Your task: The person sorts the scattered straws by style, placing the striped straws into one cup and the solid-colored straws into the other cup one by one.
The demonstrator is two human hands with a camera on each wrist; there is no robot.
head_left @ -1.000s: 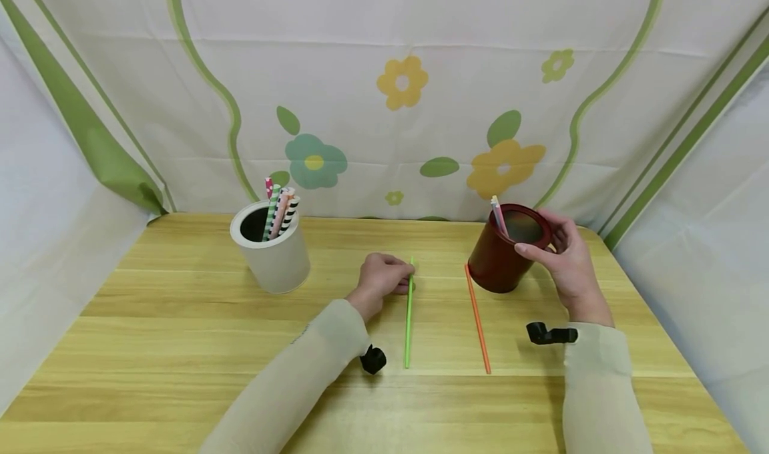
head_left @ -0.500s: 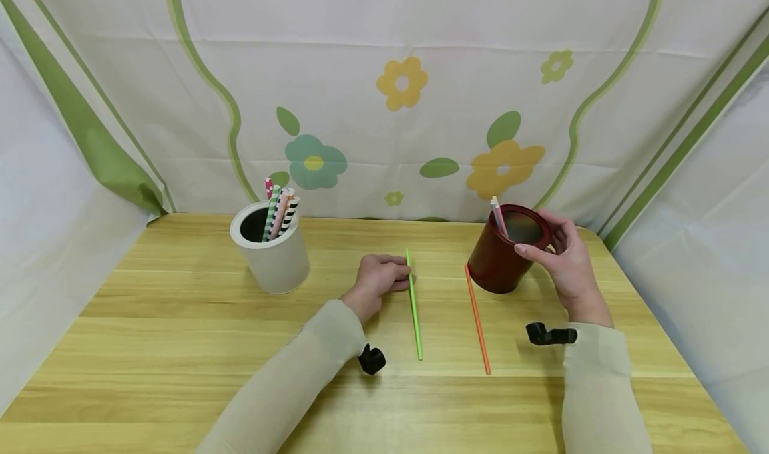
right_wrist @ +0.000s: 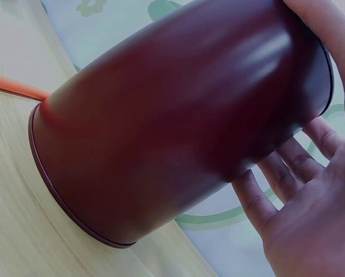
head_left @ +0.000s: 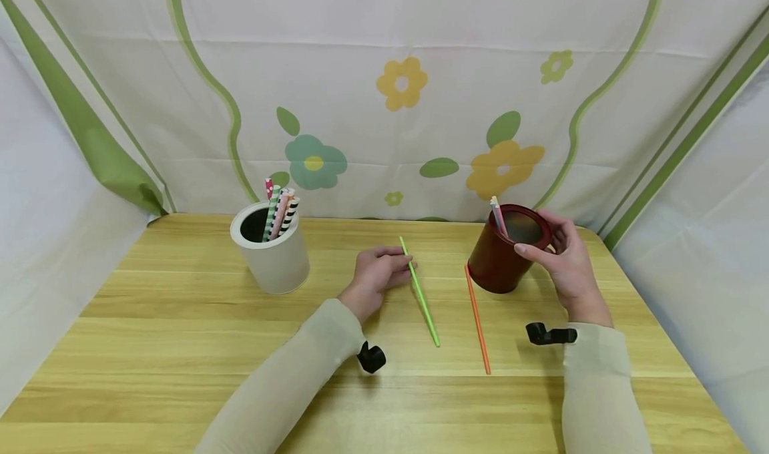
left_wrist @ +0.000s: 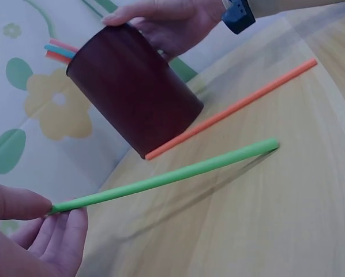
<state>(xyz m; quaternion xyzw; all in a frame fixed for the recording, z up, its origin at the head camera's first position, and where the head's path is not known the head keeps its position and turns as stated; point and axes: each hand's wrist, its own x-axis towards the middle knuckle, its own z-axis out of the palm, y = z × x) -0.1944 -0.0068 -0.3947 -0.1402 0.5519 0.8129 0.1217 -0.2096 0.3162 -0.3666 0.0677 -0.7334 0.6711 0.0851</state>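
My left hand (head_left: 374, 275) pinches a green straw (head_left: 425, 307) near its far end, thumb on one side and fingers on the other. In the left wrist view the pinched end of the green straw (left_wrist: 178, 174) is raised and its shadow falls on the table; the other end is at the tabletop. My right hand (head_left: 571, 260) grips the side and rim of a dark red cylindrical holder (head_left: 497, 264), which stands on the table with a few straws (head_left: 498, 217) inside. An orange straw (head_left: 478, 324) lies on the table, one end at the holder's base.
A white cylindrical holder (head_left: 278, 264) with several patterned straws (head_left: 279, 213) stands at the back left of the wooden table (head_left: 150, 347). Behind the table hangs a flowered cloth (head_left: 354, 93). Both sleeves carry a black wrist device (head_left: 371, 358).
The green straw has been lifted at its far end and turned, its near end swinging right toward the orange straw. The right hand and dark red holder have stayed still.
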